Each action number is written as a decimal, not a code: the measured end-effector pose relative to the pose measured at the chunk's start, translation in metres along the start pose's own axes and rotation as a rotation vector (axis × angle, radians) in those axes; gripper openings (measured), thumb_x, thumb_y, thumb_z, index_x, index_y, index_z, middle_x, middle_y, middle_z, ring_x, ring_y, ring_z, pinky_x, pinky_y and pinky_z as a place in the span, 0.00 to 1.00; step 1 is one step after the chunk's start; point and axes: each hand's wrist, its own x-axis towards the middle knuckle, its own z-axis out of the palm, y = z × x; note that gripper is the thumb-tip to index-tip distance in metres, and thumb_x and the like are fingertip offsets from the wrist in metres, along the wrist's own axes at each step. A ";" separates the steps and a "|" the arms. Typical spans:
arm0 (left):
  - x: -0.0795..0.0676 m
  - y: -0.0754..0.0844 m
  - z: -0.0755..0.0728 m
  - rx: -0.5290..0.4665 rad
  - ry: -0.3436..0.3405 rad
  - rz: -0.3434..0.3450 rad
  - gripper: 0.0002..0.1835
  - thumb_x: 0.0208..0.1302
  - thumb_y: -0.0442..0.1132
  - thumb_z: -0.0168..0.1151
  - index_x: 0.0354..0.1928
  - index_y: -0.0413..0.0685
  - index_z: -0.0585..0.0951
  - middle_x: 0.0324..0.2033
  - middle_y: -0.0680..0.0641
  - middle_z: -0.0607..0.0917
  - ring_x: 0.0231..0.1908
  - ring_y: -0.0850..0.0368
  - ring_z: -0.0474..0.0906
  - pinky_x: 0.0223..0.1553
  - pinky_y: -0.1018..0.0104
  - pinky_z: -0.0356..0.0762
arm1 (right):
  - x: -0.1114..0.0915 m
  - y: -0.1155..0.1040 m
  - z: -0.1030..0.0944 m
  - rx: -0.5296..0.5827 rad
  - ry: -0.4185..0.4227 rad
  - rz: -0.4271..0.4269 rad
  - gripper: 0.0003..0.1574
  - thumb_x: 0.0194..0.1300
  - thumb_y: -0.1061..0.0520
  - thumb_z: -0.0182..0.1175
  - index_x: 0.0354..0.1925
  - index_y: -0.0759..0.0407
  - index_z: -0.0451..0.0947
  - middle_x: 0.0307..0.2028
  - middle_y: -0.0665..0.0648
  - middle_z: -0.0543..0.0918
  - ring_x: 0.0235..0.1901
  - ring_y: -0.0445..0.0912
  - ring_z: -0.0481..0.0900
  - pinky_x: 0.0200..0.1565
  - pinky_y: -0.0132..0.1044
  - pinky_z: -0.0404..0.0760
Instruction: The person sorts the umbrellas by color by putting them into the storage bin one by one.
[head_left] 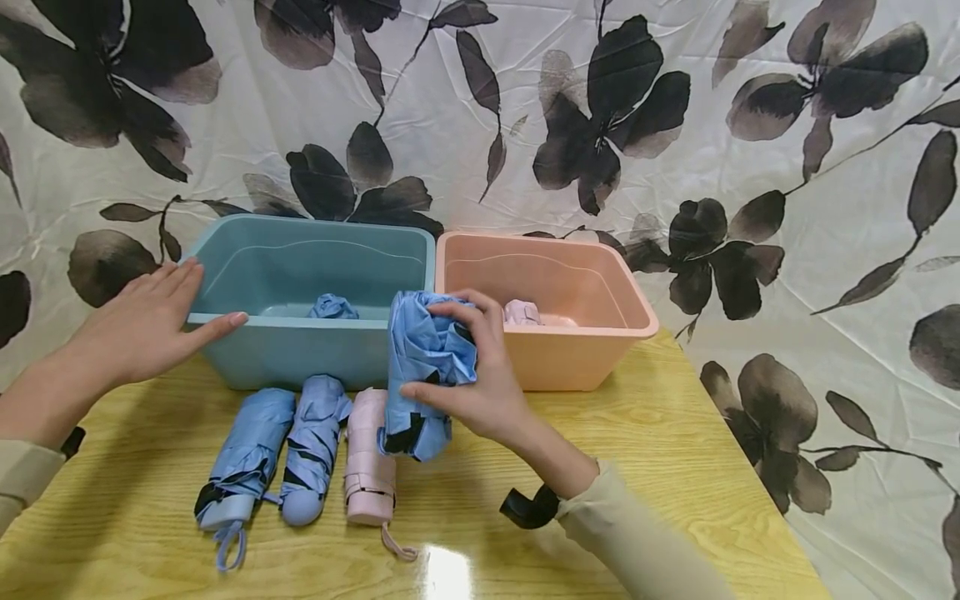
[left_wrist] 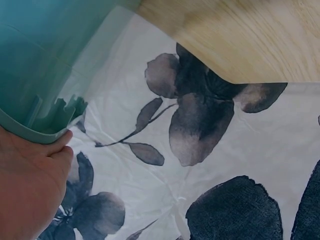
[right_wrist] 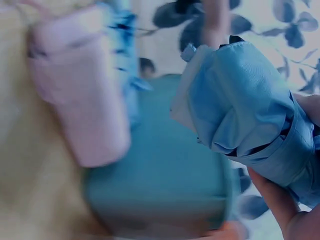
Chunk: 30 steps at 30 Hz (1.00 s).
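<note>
My right hand grips a folded blue umbrella, held upright over the front where two bins meet. In the right wrist view this umbrella shows loose folds of cloth and a wrapped strap. My left hand rests on the left front corner of the teal bin, fingers straight and thumb along the front rim. On the table lie a blue umbrella, a lighter blue umbrella and a pink umbrella, side by side. The held umbrella partly overlaps the pink one in the head view.
Right of the teal bin stands a peach bin, touching it. Bunched blue cloth shows inside the teal bin, a pale pink bundle inside the peach one. A floral cloth hangs behind the wooden table.
</note>
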 end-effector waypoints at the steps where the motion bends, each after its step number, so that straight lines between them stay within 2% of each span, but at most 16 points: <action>1: 0.000 0.000 0.000 0.001 0.001 0.000 0.57 0.77 0.68 0.45 0.76 0.18 0.43 0.75 0.17 0.46 0.75 0.18 0.42 0.72 0.25 0.41 | 0.007 -0.003 -0.002 0.003 0.020 -0.025 0.55 0.44 0.66 0.84 0.68 0.53 0.70 0.70 0.55 0.59 0.67 0.50 0.67 0.68 0.50 0.72; 4: -0.001 -0.001 -0.001 0.001 0.002 -0.001 0.57 0.77 0.68 0.46 0.76 0.18 0.43 0.75 0.17 0.46 0.75 0.18 0.42 0.72 0.25 0.41 | 0.032 -0.012 -0.005 0.011 0.074 -0.086 0.55 0.44 0.68 0.84 0.68 0.56 0.69 0.69 0.56 0.59 0.66 0.49 0.68 0.68 0.48 0.72; 7: -0.001 -0.002 -0.001 0.002 0.003 -0.004 0.57 0.77 0.68 0.46 0.76 0.18 0.43 0.75 0.17 0.46 0.75 0.18 0.42 0.73 0.25 0.41 | 0.057 -0.017 -0.007 0.006 0.121 -0.103 0.54 0.47 0.67 0.83 0.69 0.57 0.68 0.69 0.56 0.58 0.66 0.47 0.67 0.69 0.44 0.70; 13: -0.001 -0.002 -0.002 -0.008 -0.012 -0.004 0.57 0.77 0.68 0.46 0.77 0.19 0.42 0.75 0.17 0.45 0.76 0.19 0.41 0.73 0.25 0.40 | 0.105 -0.013 -0.007 0.020 0.162 -0.038 0.51 0.53 0.62 0.81 0.70 0.53 0.68 0.70 0.52 0.57 0.67 0.43 0.66 0.69 0.38 0.69; 18: -0.003 -0.002 -0.002 -0.014 -0.026 -0.007 0.57 0.77 0.68 0.46 0.77 0.20 0.42 0.76 0.18 0.44 0.76 0.19 0.40 0.73 0.25 0.41 | 0.138 0.001 0.002 -0.033 0.165 0.015 0.48 0.54 0.58 0.81 0.70 0.51 0.70 0.69 0.51 0.58 0.66 0.43 0.66 0.67 0.33 0.71; 24: -0.006 0.000 -0.001 -0.034 -0.016 -0.012 0.58 0.76 0.68 0.47 0.77 0.20 0.42 0.76 0.19 0.44 0.76 0.19 0.40 0.74 0.27 0.39 | 0.157 0.027 0.020 -0.110 0.123 0.143 0.46 0.55 0.57 0.81 0.68 0.47 0.71 0.67 0.53 0.58 0.66 0.45 0.65 0.66 0.30 0.72; 30: -0.005 0.001 -0.001 -0.040 0.004 -0.010 0.58 0.76 0.69 0.48 0.77 0.21 0.42 0.76 0.19 0.45 0.76 0.20 0.40 0.75 0.28 0.38 | 0.161 0.047 0.037 -0.199 0.069 0.290 0.45 0.57 0.56 0.80 0.69 0.45 0.71 0.67 0.55 0.58 0.66 0.49 0.64 0.68 0.39 0.72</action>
